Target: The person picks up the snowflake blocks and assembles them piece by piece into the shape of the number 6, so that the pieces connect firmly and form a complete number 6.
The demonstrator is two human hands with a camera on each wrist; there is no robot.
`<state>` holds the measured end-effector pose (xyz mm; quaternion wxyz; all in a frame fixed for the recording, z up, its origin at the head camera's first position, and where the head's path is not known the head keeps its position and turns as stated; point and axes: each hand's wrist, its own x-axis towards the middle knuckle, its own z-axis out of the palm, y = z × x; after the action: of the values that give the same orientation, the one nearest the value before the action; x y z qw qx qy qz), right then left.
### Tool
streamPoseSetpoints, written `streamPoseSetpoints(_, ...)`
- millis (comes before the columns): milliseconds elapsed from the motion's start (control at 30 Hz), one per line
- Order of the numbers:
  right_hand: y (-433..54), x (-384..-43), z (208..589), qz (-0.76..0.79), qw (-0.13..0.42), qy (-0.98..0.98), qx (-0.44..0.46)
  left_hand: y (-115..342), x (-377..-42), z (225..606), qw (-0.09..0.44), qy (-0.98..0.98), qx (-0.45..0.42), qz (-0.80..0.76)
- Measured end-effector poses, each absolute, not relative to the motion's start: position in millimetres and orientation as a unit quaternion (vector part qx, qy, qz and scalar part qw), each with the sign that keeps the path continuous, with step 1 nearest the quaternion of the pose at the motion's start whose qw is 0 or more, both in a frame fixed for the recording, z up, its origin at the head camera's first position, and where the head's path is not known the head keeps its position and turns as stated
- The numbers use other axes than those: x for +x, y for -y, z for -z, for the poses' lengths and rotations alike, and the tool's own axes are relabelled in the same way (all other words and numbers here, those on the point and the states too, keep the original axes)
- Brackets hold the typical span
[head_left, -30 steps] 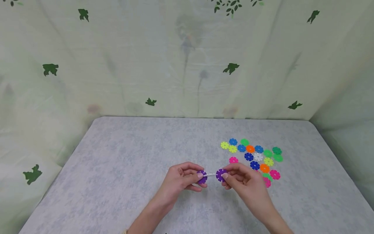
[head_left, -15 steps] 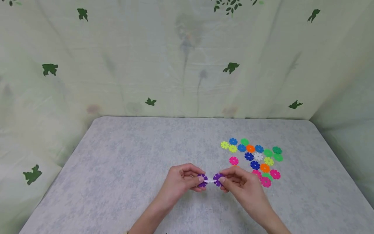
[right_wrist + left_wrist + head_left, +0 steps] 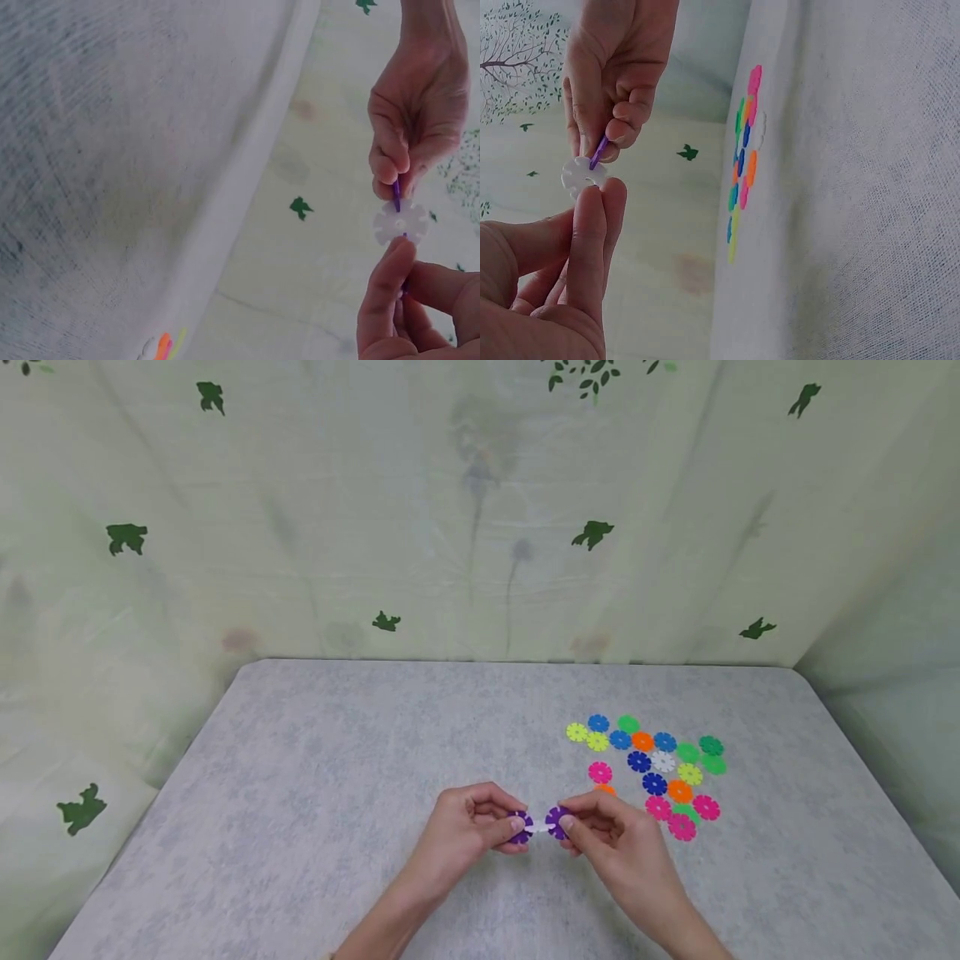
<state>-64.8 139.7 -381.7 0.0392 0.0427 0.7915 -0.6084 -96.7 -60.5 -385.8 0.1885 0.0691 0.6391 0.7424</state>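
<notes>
My left hand (image 3: pixel 465 831) pinches a purple notched disc (image 3: pixel 526 837) between thumb and fingers, above the near middle of the table. My right hand (image 3: pixel 626 843) pinches a second purple disc (image 3: pixel 552 821) just to the right. Between the two sits a white notched disc (image 3: pixel 538 827), seen nearly edge-on from the head. In the left wrist view the white disc (image 3: pixel 576 176) shows its face, with the right hand's purple disc (image 3: pixel 598 153) at its slot. The right wrist view shows purple edges at opposite sides of the white disc (image 3: pixel 386 223); fingers hide parts of both purple discs.
Several loose notched discs lie flat at the right of the grey table (image 3: pixel 337 760), among them a white disc (image 3: pixel 663 762), an orange disc (image 3: pixel 680 791) and a pink disc (image 3: pixel 707 807). A pale curtain (image 3: pixel 337 527) with green bird shapes stands behind the table.
My right hand has moved left and slightly down, bringing its purple disc closer to the left one. My left hand has dipped a little. Pink and orange discs by the right hand are more exposed.
</notes>
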Motion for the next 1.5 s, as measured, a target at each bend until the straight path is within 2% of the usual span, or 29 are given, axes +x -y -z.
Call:
streamPoseSetpoints(233, -141.5, -66.9, 389.7, 0.634, 0.023, -0.772, 0.032, 57.1, -95.1, 387.7, 0.19, -0.647, 0.052, -0.737)
streamPoseSetpoints(433, -144.5, -70.0, 395.6, 0.635, 0.041, -0.772, -0.001, 52.7, -94.0, 392.6, 0.225, -0.652, 0.046, -0.723)
streamPoseSetpoints(733, -139.0, -69.6, 398.7, 0.627, 0.065, -0.777, 0.0, 48.2, -92.0, 401.1, 0.238, -0.635, 0.069, -0.732)
streamPoseSetpoints(1133, -140.5, -72.9, 402.0, 0.633, 0.073, -0.771, 0.003, 49.8, -96.4, 403.3, 0.193, -0.675, 0.057, -0.709)
streamPoseSetpoints(1500, -168.2, -87.8, 407.1, 0.585, 0.11, -0.803, -0.009, 55.6, -100.0, 400.4, 0.196, -0.669, 0.048, -0.715)
